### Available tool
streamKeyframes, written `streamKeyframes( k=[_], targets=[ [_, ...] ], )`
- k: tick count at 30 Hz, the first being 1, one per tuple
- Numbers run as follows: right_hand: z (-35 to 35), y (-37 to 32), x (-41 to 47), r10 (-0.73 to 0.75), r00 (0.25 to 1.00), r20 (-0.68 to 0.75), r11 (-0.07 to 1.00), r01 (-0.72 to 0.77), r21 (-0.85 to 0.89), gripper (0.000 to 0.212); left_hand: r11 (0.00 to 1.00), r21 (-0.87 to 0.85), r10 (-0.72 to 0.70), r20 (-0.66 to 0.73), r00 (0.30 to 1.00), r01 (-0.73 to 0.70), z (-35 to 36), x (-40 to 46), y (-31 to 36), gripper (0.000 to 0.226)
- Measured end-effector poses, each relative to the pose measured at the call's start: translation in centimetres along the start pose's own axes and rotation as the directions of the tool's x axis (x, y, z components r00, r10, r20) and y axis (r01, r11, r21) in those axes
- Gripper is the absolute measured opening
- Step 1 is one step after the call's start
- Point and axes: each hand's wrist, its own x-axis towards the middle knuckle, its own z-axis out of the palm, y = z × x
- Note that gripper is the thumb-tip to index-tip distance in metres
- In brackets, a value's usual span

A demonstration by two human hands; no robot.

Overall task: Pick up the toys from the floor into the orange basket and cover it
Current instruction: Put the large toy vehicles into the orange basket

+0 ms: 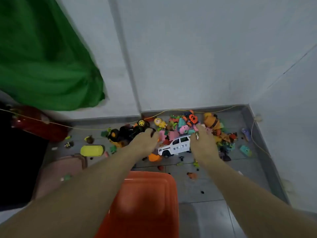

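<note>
Head view: both arms reach into the toy pile (187,127) on the floor. The left hand (145,140) curls on dark toys, the right hand (203,143) on small pieces; neither grasp is clear. A white car (176,146) sits between them, with the orange basket (145,201) nearer the person.

Both hands, left (145,140) and right (203,143), reach into a heap of small multicoloured plastic toys (185,126) on the grey tiled floor (205,194); white toy car (175,146) between them; orange plastic basket (147,203) nearest the camera.
</note>
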Motion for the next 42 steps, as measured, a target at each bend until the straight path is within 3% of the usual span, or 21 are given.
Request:
streamKeyframes(
  k=[7,9,11,14,16,19,22,26,29,35,37,42],
  targets=[
    [12.0,10.9,9.1,0.117,0.993,-0.017,0.993,-0.117,-0.002,0.055,0.961,-0.190,-0.171,0.166,0.971,0.202,11.2,14.9,-6.6,0.078],
    [14.6,13.3,11.7,0.145,0.988,-0.051,0.989,-0.146,-0.015,0.060,0.965,-0.182,-0.154,0.190,0.970,0.189,13.6,18.6,-8.1,0.081],
    [16.8,15.0,13.6,0.175,0.983,-0.046,0.984,-0.173,0.038,0.062,0.967,-0.175,-0.133,0.275,0.952,0.185,15.4,21.2,-9.2,0.099],
    [18.6,16.8,14.8,0.162,0.982,-0.094,0.984,-0.154,0.091,0.069,0.992,-0.014,-0.113,0.280,0.953,0.122,17.4,23.1,-10.1,0.115],
    [18.8,17.2,14.4,0.164,0.975,-0.148,0.975,-0.137,0.176,0.060,0.991,0.102,-0.103,0.220,0.970,0.082,18.3,23.3,-10.3,0.110],
    [18.7,18.1,13.8,0.233,0.954,-0.187,0.914,-0.149,0.377,0.053,0.993,0.110,-0.069,0.168,0.983,0.051,19.4,22.7,-10.2,0.093],
    [17.9,18.3,13.7,0.357,0.928,-0.107,0.793,-0.241,0.560,0.052,0.997,0.075,0.013,0.040,0.999,-0.016,19.6,22.7,-10.2,0.061],
    [16.2,18.2,13.5,0.388,0.922,0.017,0.646,-0.286,0.708,0.036,0.998,0.038,0.053,-0.080,0.995,-0.050,18.2,21.8,-10.1,0.045],
    [15.1,16.9,12.5,0.334,0.942,0.037,0.623,-0.250,0.741,0.038,0.996,-0.012,0.090,-0.173,0.981,-0.094,16.6,19.3,-10.3,0.041],
    [12.0,11.9,7.9,0.256,0.963,-0.085,0.534,-0.068,0.843,0.026,0.967,-0.045,0.219,-0.357,0.908,-0.250,11.5,12.8,-11.5,0.035],
    [11.2,11.0,7.0,0.221,0.974,-0.049,0.537,-0.080,0.840,0.025,0.958,-0.060,0.237,-0.395,0.888,-0.282,9.9,10.6,-11.9,0.034],
    [9.9,8.4,3.9,0.063,0.997,0.035,0.672,-0.068,0.738,0.055,0.947,-0.066,0.250,-0.457,0.854,-0.313,5.8,5.0,-13.0,0.027]
  ],
)
